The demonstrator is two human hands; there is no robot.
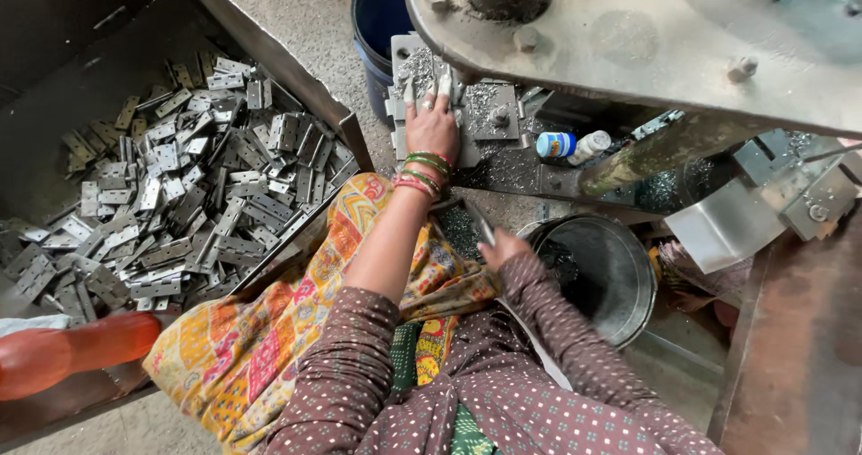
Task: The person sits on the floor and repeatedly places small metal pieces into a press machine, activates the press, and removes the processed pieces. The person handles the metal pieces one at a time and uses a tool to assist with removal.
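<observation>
reaching forward, the left hand lies flat on a small metal plate on the press block under the machine's big steel arm; its fingers are spread open and pressing down, gripping nothing. the right hand sits lower, near the front edge of the block and just beside the round metal pan, its fingers closed on a thin flat metal piece, blurred, so its exact shape is hard to tell. metal shavings cover the block around the left hand. a wooden crate to the left is heaped with grey hinge plates, well apart from both hands. a blue bucket stands behind the block, a small white and blue bottle lies to its right, and an orange bottle lies at the crate's near corner. judging by looks, the plates are stiff, light singly, sharp-edged and perhaps oily; pinching one by its long edges seems safest.
</observation>
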